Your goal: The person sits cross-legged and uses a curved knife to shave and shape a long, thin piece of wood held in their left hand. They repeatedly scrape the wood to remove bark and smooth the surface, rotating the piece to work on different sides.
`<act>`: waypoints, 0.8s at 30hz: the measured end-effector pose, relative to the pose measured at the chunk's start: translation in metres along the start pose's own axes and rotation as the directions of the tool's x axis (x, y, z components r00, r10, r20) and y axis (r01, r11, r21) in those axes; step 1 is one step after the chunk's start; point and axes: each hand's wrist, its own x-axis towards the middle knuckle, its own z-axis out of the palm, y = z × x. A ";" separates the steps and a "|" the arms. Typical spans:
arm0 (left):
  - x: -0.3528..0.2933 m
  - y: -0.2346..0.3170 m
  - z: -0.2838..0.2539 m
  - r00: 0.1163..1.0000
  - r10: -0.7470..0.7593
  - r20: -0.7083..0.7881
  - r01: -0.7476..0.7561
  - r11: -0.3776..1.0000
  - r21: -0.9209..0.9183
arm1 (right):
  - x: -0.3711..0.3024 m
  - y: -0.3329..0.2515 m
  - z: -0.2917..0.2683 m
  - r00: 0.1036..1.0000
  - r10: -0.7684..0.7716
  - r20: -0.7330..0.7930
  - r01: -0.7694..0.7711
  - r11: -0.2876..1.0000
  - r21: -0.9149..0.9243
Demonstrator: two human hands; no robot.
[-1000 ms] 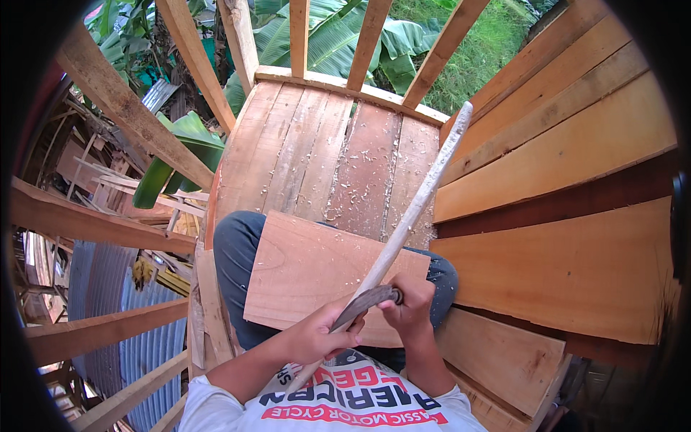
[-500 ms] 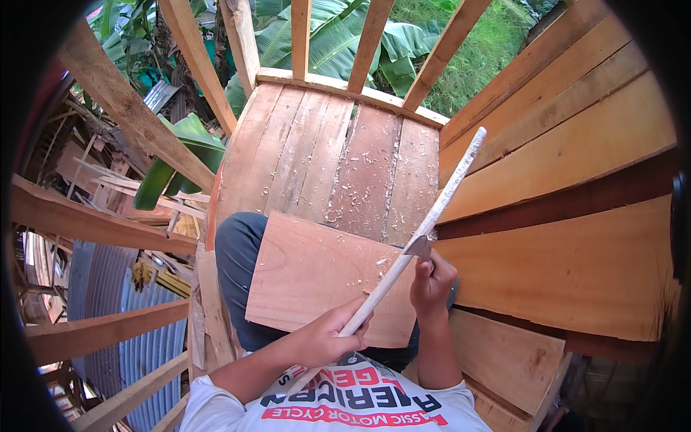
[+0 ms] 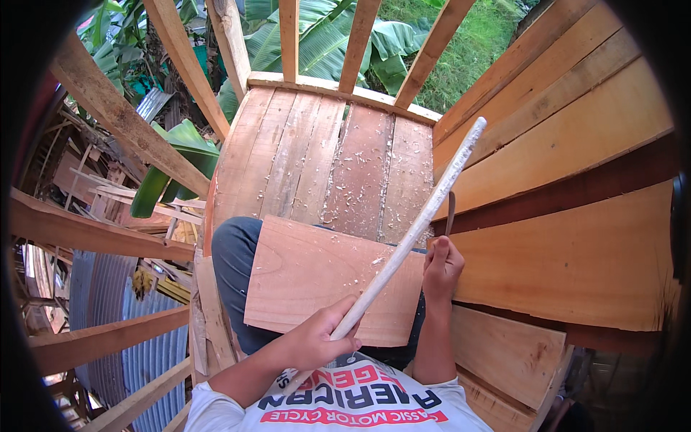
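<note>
A long pale wooden stick (image 3: 414, 236) slants from my waist up to the far right, its upper part whitish and roughly whittled. My left hand (image 3: 322, 335) is closed round its lower part. To the right of the stick, my right hand (image 3: 442, 268) grips a knife (image 3: 451, 213), with the blade pointing up and seen nearly edge-on. A small gap separates the blade from the stick, and the handle is mostly hidden by my fingers. Across my lap lies a flat plywood board (image 3: 309, 277) with a few shavings on it, below the stick.
Pale shavings are scattered over the plank floor (image 3: 288, 165) ahead. Wide wooden boards (image 3: 561, 252) form a wall close on my right. Upright posts (image 3: 289, 43) and rails (image 3: 108, 335) border the front and left, with corrugated metal sheets (image 3: 155, 338) below on the left.
The knife has come off the stick, and my right hand has shifted slightly right, turning the blade upright. My left hand still holds the stick, a little further left.
</note>
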 end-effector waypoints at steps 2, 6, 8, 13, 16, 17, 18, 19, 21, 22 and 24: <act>0.001 0.002 0.000 0.998 -0.051 0.031 0.050 0.998 0.029 | -0.015 -0.007 -0.002 0.905 -0.402 0.142 0.416 0.905 -0.090; 0.004 0.012 0.001 0.985 -0.124 -0.117 0.130 0.991 0.039 | -0.030 -0.006 0.005 0.905 -0.372 0.208 0.401 0.908 -0.120; 0.003 0.021 0.000 0.975 -0.071 -0.211 0.109 0.978 0.176 | -0.032 0.010 0.005 0.987 -0.113 0.111 0.110 0.993 0.033; 0.008 0.027 -0.009 0.936 0.082 -0.341 0.078 0.899 0.431 | -0.048 0.015 0.000 0.981 -0.083 0.176 0.065 0.992 0.107; 0.012 0.029 -0.010 0.906 0.130 -0.403 0.096 0.864 0.495 | -0.054 0.017 0.001 0.969 -0.110 0.220 0.111 0.994 0.008; 0.012 0.030 -0.011 0.897 0.134 -0.420 0.110 0.854 0.509 | -0.054 0.016 0.002 0.966 -0.112 0.233 0.119 0.993 -0.019; 0.013 0.031 -0.011 0.889 0.139 -0.437 0.125 0.843 0.522 | -0.055 0.013 0.003 0.955 -0.149 0.255 0.165 0.985 -0.042; 0.013 0.031 -0.011 0.889 0.145 -0.434 0.125 0.834 0.537 | -0.056 0.008 0.003 0.943 -0.185 0.277 0.210 0.976 -0.064; 0.013 0.030 -0.010 0.892 0.159 -0.424 0.125 0.813 0.569 | -0.052 0.002 0.004 0.915 -0.268 0.301 0.320 0.937 -0.138; 0.011 0.031 -0.008 0.903 0.133 -0.408 0.122 0.832 0.541 | -0.048 0.003 0.001 0.898 -0.315 0.307 0.383 0.904 -0.193; 0.005 0.033 0.000 0.923 0.078 -0.376 0.122 0.869 0.480 | -0.037 0.001 -0.005 0.865 -0.413 0.284 0.486 0.831 -0.270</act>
